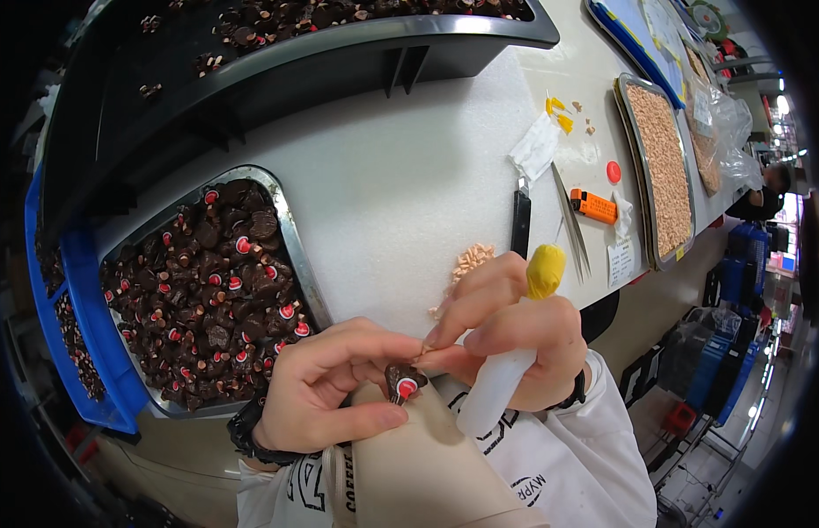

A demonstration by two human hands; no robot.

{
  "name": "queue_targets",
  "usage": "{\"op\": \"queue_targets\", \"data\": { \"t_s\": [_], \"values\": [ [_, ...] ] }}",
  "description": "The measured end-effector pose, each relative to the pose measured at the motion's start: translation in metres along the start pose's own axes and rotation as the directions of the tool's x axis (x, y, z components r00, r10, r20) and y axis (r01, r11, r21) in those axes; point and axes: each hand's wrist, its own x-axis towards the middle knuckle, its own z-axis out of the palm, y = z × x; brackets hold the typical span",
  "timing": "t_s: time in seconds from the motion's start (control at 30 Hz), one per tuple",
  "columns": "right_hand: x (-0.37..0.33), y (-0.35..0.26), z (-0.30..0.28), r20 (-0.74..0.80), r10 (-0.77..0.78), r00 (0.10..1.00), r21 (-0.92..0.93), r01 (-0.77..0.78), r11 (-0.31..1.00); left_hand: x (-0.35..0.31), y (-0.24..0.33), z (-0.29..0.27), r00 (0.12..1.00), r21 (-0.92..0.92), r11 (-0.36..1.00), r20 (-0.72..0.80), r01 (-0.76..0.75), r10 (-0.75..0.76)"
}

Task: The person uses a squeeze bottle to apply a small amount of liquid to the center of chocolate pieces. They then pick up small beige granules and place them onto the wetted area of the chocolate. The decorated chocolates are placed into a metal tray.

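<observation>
My left hand (339, 387) is closed, pinching a small dark brown moulded piece (399, 382) with a round red-and-white spot between thumb and fingers. The fingertips of my right hand (515, 330) meet beside it, pinched around a tiny pale bit (424, 349) that is hard to make out. Tucked in that same hand is a white tube-like thing (497, 387); a yellow rounded end (546, 271) sticks out above the fingers. Just beyond the right fingers, a little heap of small tan pieces (471, 260) lies on the white work mat (383, 176).
A metal tray (290, 231) full of similar dark pieces stands at left, beside blue bins (110, 387). A large black tray (339, 44) spans the back. To the right lie a black-handled knife (521, 220), tweezers (572, 220), an orange lighter (594, 207) and a tray of tan bits (660, 167).
</observation>
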Motion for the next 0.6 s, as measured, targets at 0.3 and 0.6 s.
{"op": "queue_targets", "data": {
  "t_s": [0.3, 0.6],
  "values": [
    [0.0009, -0.0002, -0.0059, 0.108, -0.044, 0.993, -0.147, 0.06, 0.987, -0.0018, -0.0016, -0.0027, 0.997, 0.078, 0.995, -0.043, -0.058, 0.062],
    [0.0026, -0.0001, -0.005, 0.146, -0.013, 0.989, -0.107, 0.029, 0.994, -0.0002, -0.0051, 0.0028, 0.985, 0.205, 0.974, -0.117, -0.099, 0.125]
  ]
}}
